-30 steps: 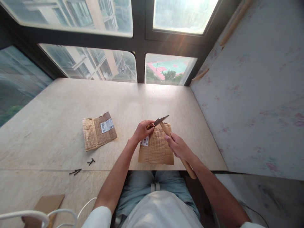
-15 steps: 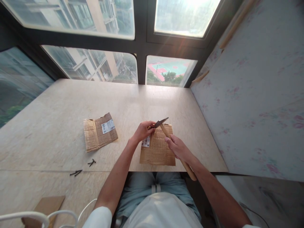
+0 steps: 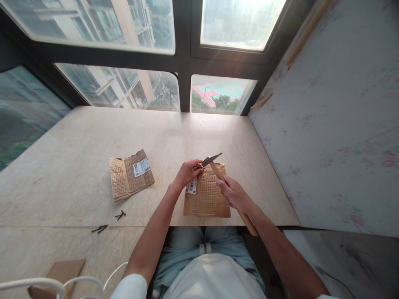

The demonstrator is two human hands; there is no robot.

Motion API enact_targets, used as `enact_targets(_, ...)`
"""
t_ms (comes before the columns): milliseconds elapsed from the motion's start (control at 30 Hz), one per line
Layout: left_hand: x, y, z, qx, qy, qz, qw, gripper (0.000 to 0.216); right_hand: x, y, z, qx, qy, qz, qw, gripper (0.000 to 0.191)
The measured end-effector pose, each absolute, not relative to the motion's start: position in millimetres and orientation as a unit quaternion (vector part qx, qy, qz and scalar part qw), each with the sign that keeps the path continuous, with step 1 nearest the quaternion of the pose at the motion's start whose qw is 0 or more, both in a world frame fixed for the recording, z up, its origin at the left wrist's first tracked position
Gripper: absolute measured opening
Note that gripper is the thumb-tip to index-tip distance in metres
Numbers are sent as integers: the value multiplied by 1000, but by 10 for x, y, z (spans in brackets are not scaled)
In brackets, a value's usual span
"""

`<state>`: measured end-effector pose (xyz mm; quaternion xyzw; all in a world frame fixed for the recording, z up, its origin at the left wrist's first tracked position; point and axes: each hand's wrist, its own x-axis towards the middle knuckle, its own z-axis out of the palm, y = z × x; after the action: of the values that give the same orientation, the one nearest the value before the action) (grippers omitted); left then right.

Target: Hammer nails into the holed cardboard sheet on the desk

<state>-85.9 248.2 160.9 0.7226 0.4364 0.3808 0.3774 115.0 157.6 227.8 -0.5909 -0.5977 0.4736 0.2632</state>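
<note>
My right hand (image 3: 232,190) is closed around the wooden handle of a hammer (image 3: 216,169). The hammer's dark metal head lies just right of my left fingertips, over the far edge of a piece of ridged brown cardboard (image 3: 207,201). With its fingers pinched, my left hand (image 3: 188,171) holds a thin dark nail (image 3: 199,167) lying low at the cardboard's far left part; most of the nail is hidden by the fingers. A white printed label (image 3: 191,187) shows on the cardboard beneath my left wrist.
Another labelled cardboard piece (image 3: 129,178) lies to the left. Several dark nails (image 3: 120,214) are on the table (image 3: 77,174) nearer me. At the lower left are a brown board (image 3: 67,268) and white cable (image 3: 114,272). Windows stand behind, a floral wall (image 3: 336,137) right.
The hammer head has shifted very slightly relative to my left fingertips. Both hands keep almost the same place and grip, and the whole view has tilted a little.
</note>
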Motion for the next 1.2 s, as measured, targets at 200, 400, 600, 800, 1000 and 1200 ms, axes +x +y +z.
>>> enact_targets(200,-887,2438,1642,736,440,386,341,30,1132,1598,2143,-582,-649,425,244,29)
enact_targets(400,-916,2355,1625,745,459,396,280,39,1140,1611,2184,-586,-661,414,220,29)
enact_targets(600,-909,2284,1635,747,458,392,280,32,1109,1669,2213,-582,-689,384,198,25)
enact_targets(800,-889,2269,1586,728,470,404,294,31,1104,1681,2275,-587,-686,377,207,28)
enact_targets(1000,-902,2283,1520,720,470,412,301,29,1102,1674,2288,-586,-682,384,210,29)
enact_targets(1200,-893,2295,1506,735,455,411,288,26,1139,1644,2257,-591,-651,410,243,31)
